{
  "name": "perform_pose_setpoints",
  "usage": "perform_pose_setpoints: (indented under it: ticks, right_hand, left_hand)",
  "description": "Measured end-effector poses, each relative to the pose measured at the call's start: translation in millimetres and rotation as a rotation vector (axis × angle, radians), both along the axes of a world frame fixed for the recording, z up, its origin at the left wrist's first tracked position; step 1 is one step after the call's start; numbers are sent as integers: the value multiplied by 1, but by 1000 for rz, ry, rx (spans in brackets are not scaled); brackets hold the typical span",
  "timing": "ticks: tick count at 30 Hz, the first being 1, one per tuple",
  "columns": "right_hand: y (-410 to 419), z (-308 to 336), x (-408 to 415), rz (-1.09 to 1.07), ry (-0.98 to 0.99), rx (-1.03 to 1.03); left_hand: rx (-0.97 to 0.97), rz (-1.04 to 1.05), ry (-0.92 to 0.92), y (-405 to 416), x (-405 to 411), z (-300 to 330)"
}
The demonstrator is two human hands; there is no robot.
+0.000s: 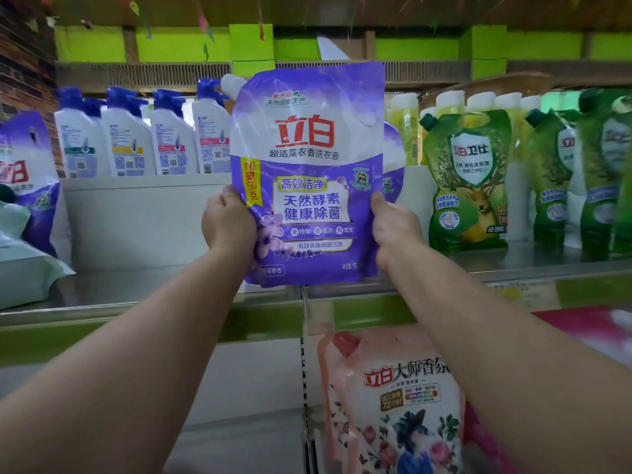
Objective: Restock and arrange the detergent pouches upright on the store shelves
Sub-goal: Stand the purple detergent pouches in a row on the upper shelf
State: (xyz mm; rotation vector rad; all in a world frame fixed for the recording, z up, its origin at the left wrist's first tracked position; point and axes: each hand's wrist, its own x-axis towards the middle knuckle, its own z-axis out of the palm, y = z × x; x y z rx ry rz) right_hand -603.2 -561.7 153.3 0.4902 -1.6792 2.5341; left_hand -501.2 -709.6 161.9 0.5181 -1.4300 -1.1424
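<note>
**Purple pouch up at the shelf**

Both hands on it! The left hand (228,223) and right hand (393,225) grip the side edges of a purple-and-white plastic detergent pouch (307,172), upright, just above the metal shelf (513,265), beside green spouted pouches (468,179).

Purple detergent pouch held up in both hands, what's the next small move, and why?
Probably lower the purple plastic detergent pouch with the white spout and stand it on the metal shelf, in front of the second purple pouch behind it. The left hand and right hand grip its lower sides, it is already upright, and its base hangs near the shelf's front edge.
</note>
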Motion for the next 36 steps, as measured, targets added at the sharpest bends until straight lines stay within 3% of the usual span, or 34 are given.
perform_pose_setpoints:
  ticks: [8,17,25,31,36]
  right_hand:
    - [5,2,8,-143,35,7]
    - [1,4,13,-228,54,31]
    - [6,3,13,-65,-31,81]
    - [10,3,15,31,-55,179]
    - [20,7,21,118,-32,189]
  left_hand:
    - [-114,51,-52,0,-2,1]
    - [-114,27,-44,6,4,2]
    - [-83,-91,-134,8,10,-2]
    - [53,-346,-192,30,21,-6]
    - [-2,-452,-307,38,35,-4]
